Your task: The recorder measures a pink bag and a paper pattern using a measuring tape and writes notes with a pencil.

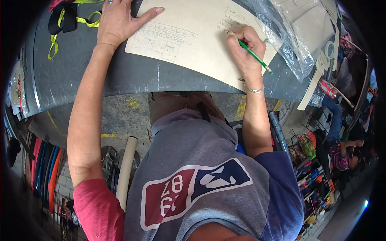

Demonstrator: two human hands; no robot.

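Observation:
A large cream sheet of paper (201, 50) lies on the dark grey table, with pencil notes and a small drawn box on its left part and a short written list at its upper right. My right hand (248, 52) rests on the sheet, its fingers closed around a green pencil (253, 53). The pencil's tip is at the list. Over the sheet's left edge lies my left hand (116, 23), flat, thumb stretched out to the right and nothing in it. Part of its fingers is cut off by the top of the view.
A yellow tape measure (89, 21) and a black strap (64, 18) lie at the table's (80, 76) far left. Clear plastic film (295, 60) and cream strips (315, 78) cover the right side. Fabric rolls (40, 168) stand at lower left; another person (341, 156) is far right.

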